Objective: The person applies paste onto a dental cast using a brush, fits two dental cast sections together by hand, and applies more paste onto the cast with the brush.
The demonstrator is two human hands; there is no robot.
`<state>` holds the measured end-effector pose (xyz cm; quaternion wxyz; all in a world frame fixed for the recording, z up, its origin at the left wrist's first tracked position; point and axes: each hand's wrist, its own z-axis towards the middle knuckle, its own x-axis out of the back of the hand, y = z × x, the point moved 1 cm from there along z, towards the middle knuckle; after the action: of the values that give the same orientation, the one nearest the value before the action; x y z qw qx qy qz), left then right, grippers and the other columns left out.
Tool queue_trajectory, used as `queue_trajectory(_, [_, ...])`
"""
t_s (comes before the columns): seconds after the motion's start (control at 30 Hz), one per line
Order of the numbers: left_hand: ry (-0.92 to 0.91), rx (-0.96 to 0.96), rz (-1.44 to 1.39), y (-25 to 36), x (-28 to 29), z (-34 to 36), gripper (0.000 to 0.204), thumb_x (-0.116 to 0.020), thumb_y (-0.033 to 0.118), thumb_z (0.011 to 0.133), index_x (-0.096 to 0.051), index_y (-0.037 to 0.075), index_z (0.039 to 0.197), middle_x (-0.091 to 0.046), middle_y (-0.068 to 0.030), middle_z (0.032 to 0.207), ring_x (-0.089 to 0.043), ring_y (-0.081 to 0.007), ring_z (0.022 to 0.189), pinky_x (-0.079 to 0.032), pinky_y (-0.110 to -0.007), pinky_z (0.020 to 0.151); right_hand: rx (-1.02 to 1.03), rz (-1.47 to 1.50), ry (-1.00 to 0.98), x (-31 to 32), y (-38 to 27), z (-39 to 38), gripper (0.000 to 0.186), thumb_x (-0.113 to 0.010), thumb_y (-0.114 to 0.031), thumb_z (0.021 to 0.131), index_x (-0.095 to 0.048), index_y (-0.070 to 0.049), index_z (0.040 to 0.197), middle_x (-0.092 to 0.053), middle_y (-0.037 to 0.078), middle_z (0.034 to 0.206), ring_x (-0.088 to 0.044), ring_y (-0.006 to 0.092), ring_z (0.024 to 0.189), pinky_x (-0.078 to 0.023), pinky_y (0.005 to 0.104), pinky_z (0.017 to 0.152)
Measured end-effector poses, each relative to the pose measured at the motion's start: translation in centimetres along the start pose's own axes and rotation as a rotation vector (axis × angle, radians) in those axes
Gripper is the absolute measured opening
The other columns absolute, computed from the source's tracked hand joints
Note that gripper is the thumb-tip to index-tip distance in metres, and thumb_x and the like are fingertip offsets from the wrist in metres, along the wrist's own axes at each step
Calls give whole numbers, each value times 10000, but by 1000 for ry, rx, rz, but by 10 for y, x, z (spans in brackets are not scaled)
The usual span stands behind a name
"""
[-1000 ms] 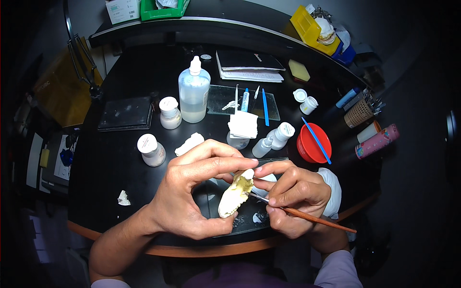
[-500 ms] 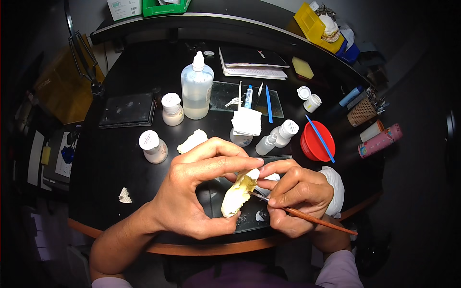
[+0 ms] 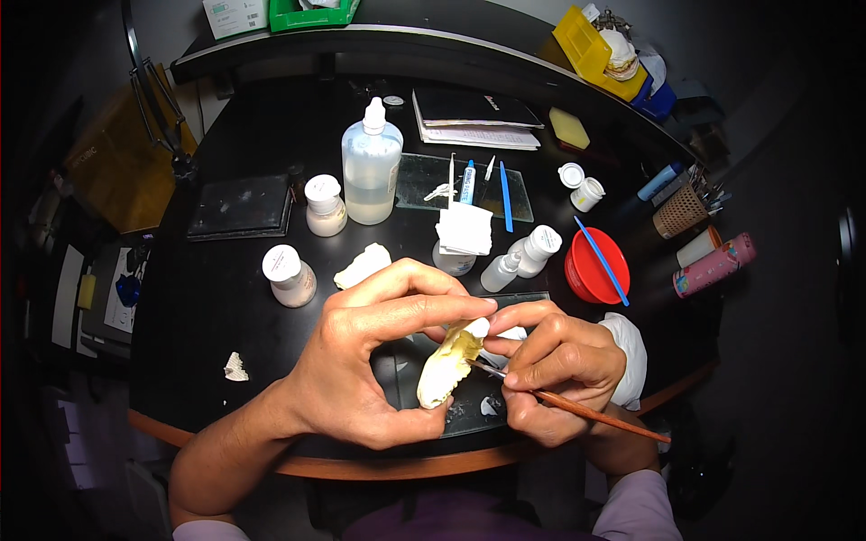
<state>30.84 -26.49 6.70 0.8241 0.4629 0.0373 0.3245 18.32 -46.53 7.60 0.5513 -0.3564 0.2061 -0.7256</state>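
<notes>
Between the thumb and fingers of my left hand (image 3: 361,347) is a pale yellow dental cast (image 3: 442,368), tilted, with a darker olive-yellow patch on the side facing my right hand. My right hand (image 3: 566,365) pinches a thin brush (image 3: 586,412) with a reddish wooden handle. The brush's tip meets the cast near that patch; its bristles are too small to make out. A few right fingertips rest close to the cast's upper end. Under both hands lies a glass slab (image 3: 469,421) with small white smears, partly hidden.
Beyond my hands stand a large clear squeeze bottle (image 3: 370,171), small jars (image 3: 293,279), a dropper bottle (image 3: 499,273) and folded white tissue (image 3: 465,230). A red bowl (image 3: 585,270) with a blue stick is at right, beside white cloth (image 3: 625,356). Another cast piece (image 3: 363,266) lies behind my left hand.
</notes>
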Motion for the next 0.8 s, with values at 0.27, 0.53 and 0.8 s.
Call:
queue_trajectory(0.27, [64, -12, -14, -1, -3, -1, 687, -808, 95, 622, -736, 22, 1302, -656, -132, 1150, -677, -180, 921, -579, -307, 823, -8, -4, 1, -1, -1, 0, 158, -723, 111, 693, -707, 19, 820, -675, 101, 828, -731, 384, 1101, -668, 447, 912])
queue_trajectory(0.53, [55, -19, -12, 0, -2, 0, 682, -794, 87, 629, -733, 18, 1305, -657, -137, 1156, -683, -192, 953, -580, -312, 833, 4, 23, 4, 1, 0, 0, 156, -715, 109, 705, -706, 18, 832, -678, 104, 839, -726, 387, 1110, -665, 458, 920])
queue_trajectory(0.8, [-4, -29, 24, 3, 2, 1, 699, -863, 43, 622, -718, -23, 1303, -642, -173, 1205, -672, -196, 1047, -607, -304, 848, 8, 29, 6, 1, -1, -1, 157, -710, 110, 706, -704, 19, 833, -676, 105, 841, -725, 388, 1113, -665, 463, 925])
